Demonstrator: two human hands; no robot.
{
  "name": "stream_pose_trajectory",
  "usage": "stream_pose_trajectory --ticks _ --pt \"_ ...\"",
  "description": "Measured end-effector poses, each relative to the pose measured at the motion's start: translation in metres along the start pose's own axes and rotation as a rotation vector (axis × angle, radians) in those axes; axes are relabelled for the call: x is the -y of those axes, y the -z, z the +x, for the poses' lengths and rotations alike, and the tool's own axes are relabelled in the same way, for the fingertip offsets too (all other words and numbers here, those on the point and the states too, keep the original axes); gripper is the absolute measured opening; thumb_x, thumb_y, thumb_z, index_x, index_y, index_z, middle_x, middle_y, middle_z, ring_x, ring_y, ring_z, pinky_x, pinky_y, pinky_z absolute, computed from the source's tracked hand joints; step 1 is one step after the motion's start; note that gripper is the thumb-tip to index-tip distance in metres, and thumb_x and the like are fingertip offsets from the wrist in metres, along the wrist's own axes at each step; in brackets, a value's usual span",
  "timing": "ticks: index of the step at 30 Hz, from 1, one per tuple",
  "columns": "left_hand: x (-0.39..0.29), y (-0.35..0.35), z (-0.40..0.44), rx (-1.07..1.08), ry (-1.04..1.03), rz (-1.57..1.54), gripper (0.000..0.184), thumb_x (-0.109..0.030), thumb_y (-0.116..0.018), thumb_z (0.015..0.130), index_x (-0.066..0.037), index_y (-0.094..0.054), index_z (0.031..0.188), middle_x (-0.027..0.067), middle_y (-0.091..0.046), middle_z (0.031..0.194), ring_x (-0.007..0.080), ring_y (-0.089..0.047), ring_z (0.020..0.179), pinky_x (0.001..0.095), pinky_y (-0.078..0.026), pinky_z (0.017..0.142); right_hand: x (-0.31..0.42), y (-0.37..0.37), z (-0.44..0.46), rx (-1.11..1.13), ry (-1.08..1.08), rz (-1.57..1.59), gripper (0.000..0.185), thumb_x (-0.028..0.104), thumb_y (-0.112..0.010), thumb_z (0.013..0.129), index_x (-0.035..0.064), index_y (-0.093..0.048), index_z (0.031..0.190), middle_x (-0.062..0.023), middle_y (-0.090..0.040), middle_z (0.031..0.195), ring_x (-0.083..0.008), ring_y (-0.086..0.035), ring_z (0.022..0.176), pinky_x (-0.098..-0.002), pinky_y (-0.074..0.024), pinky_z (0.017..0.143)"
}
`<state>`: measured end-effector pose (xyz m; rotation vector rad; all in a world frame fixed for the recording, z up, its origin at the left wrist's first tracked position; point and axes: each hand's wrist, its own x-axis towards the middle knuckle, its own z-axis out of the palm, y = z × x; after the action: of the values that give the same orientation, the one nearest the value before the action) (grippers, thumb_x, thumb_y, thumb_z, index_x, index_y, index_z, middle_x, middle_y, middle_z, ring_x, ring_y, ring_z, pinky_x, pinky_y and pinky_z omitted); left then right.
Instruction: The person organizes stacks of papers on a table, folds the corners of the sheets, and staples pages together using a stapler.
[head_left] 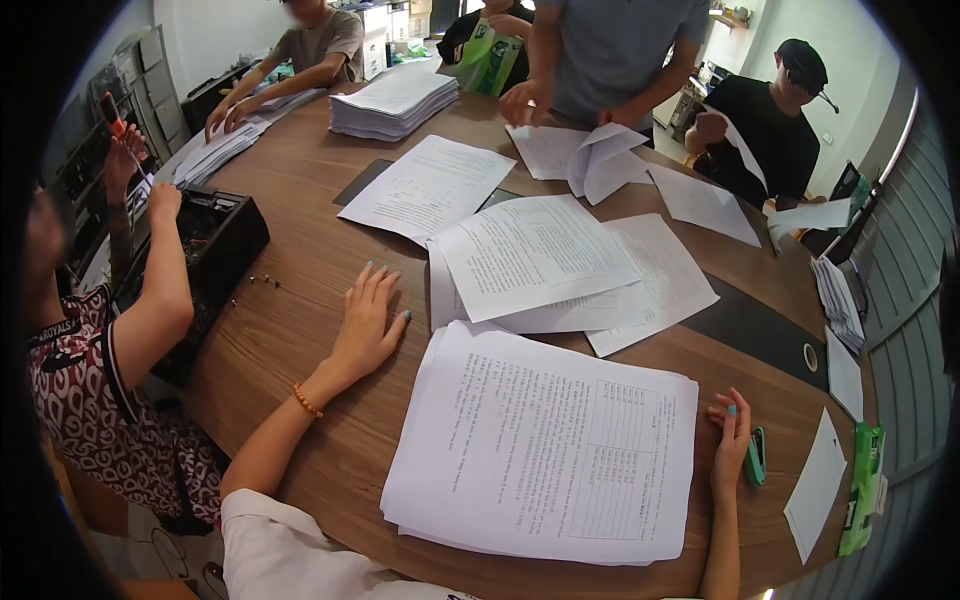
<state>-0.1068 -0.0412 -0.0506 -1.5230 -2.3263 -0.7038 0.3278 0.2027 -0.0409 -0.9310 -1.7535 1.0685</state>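
Observation:
A thick stack of printed paper (pixel 540 450) lies on the wooden table straight in front of me. To its left my left hand (pixel 368 325) rests palm down on the tabletop, fingers stretched and holding nothing; a beaded bracelet circles that wrist. My right hand (pixel 732 435) lies at the stack's right edge with its fingers loosely extended and nothing visible in them. Just right of it sits a green stapler (pixel 755 457). Beyond the stack, several overlapping printed sheets (pixel 540 255) are spread over the table.
At left a person works with an orange-handled screwdriver (pixel 111 117) over an open black computer case (pixel 215 235); small screws (pixel 265 281) lie nearby. Across the table, other people handle papers beside a tall paper stack (pixel 393 103). A green packet (pixel 862 490) sits at the right edge.

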Motion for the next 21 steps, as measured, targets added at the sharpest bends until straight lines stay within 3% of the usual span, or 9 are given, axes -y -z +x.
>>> stream_pose_trajectory --ticks 21 --pt "-0.006 0.0045 0.0011 0.039 0.026 0.012 0.052 -0.015 -0.054 0.082 0.001 -0.033 0.127 0.0198 -0.034 0.131 0.035 -0.021 0.128 0.0445 -0.02 0.101 0.0022 0.0 0.0012 -0.015 -0.016 0.032 0.032 0.02 -0.039 0.094 0.0028 -0.044 0.121 -0.0089 -0.055 0.106 -0.0131 -0.054 0.088 -0.026 -0.0426 0.082"
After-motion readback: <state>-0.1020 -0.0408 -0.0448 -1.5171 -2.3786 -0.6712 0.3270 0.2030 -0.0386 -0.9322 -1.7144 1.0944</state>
